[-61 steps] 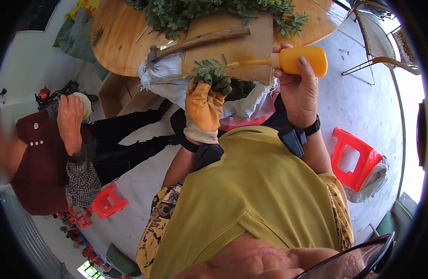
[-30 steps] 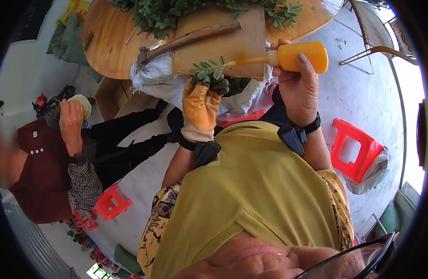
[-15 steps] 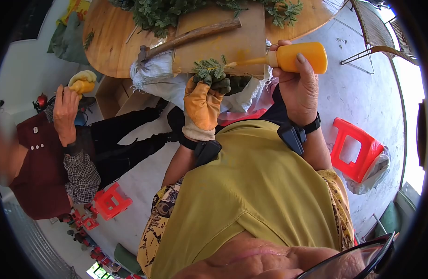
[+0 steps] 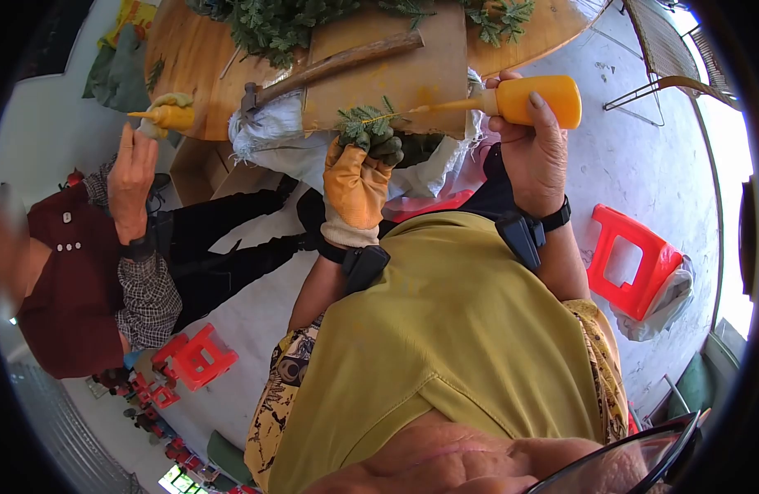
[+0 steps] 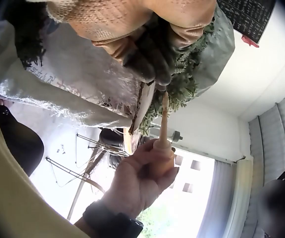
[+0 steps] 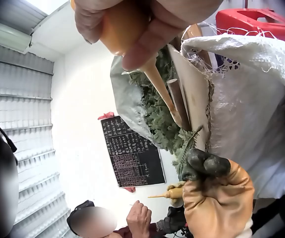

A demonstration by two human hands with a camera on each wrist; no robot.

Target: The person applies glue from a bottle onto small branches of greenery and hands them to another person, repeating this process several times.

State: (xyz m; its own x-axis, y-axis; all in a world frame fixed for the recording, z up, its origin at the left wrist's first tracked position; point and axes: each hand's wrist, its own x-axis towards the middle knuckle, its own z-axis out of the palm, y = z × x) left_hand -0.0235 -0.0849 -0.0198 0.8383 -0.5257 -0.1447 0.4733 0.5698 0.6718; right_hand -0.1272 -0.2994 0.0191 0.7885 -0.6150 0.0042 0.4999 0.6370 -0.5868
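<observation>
My left hand [image 4: 361, 174], in an orange work glove with dark fingertips [image 6: 207, 163], grips a small bunch of green sprigs [image 4: 364, 120] just below the table edge. My bare right hand [image 4: 532, 152] holds an orange squeeze bottle [image 4: 537, 100] on its side. Its long nozzle [image 4: 445, 105] points left and its tip reaches the sprigs. In the left wrist view the nozzle [image 5: 164, 116] meets the green sprigs [image 5: 187, 74] under the gloved fingers [image 5: 152, 54]. In the right wrist view the bottle [image 6: 125, 29] sits in my fingers above the glove.
A round wooden table [image 4: 190, 66] carries a heap of green branches [image 4: 272, 20], a board [image 4: 396, 78] and a hammer [image 4: 330, 64]. A white sack [image 4: 272, 132] hangs off its edge. A seated person at left lifts another orange bottle [image 4: 169, 117]. Red stools [image 4: 639, 259] stand nearby.
The person at left has raised their hand and bottle up toward the table edge. My own hands have stayed nearly still, nozzle tip at the sprigs.
</observation>
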